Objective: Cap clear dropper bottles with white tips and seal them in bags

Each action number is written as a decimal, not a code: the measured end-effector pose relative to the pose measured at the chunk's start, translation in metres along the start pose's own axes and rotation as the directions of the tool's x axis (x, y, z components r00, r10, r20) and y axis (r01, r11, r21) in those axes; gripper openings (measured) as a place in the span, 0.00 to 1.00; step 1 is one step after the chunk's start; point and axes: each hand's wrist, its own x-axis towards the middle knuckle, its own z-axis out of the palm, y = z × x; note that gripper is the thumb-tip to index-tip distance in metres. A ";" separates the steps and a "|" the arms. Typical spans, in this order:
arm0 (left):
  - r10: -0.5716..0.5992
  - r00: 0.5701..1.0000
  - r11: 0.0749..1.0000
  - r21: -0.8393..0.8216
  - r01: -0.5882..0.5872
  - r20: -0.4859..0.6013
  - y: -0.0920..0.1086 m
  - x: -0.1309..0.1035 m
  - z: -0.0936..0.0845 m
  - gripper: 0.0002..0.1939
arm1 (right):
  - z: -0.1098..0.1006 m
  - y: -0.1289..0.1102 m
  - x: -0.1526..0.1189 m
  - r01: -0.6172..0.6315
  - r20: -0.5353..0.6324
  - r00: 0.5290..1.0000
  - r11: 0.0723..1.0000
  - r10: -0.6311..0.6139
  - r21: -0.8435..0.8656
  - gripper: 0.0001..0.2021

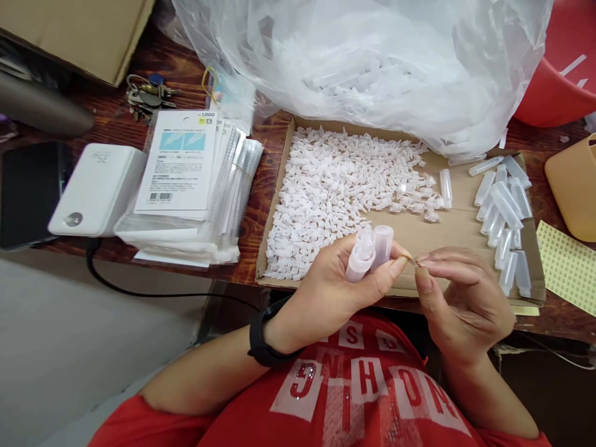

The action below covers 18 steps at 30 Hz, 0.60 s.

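Note:
Two translucent plastic tubes [360, 256] are held upright side by side in my left hand [344, 273], its fingers wrapped round them. My right hand [459, 295] is closed in a pinch, its fingertips close to my left thumb and index finger. A thin brownish band or strip [412, 261] shows between the fingertips of both hands. Behind my hands, a shallow cardboard tray [419, 239] holds a wide heap of small white plastic tips [321, 186], some clear caps [421, 197] and, at its right end, several translucent tubes [505, 205].
Left of the tray lie packaged cards [174, 164], a white power bank [97, 189] with a black cable, a phone [30, 192] and keys [149, 96]. A large plastic bag [372, 56] stands behind. To the right are a red container [561, 81], a tan bin [575, 186] and a sticker sheet [568, 267].

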 end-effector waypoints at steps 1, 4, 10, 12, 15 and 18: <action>0.000 1.000 1.000 -0.005 0.000 0.001 0.000 0.000 0.001 0.10 | 0.001 0.000 0.000 0.000 -0.001 1.000 1.000 0.000 0.004 0.14; 0.025 1.000 1.000 -0.003 -0.025 0.005 0.000 0.000 0.002 0.11 | 0.002 -0.001 0.000 0.004 -0.012 1.000 1.000 -0.004 0.003 0.13; 0.097 0.995 0.992 0.081 -0.097 0.006 -0.002 -0.001 0.001 0.09 | 0.002 -0.002 -0.001 -0.042 -0.011 0.999 0.999 0.043 0.024 0.12; 0.122 0.992 0.987 0.104 -0.122 0.004 -0.002 -0.001 0.001 0.08 | 0.000 -0.004 -0.003 -0.098 0.006 0.995 0.995 0.098 0.035 0.12; 0.134 0.991 0.978 0.159 -0.132 0.004 -0.002 -0.002 0.000 0.09 | -0.002 -0.003 -0.007 -0.152 0.025 0.988 0.988 0.151 0.032 0.10; 0.173 0.985 0.954 0.246 -0.171 0.013 -0.002 -0.005 -0.003 0.08 | -0.004 -0.002 -0.010 -0.170 0.027 0.985 0.984 0.169 0.046 0.10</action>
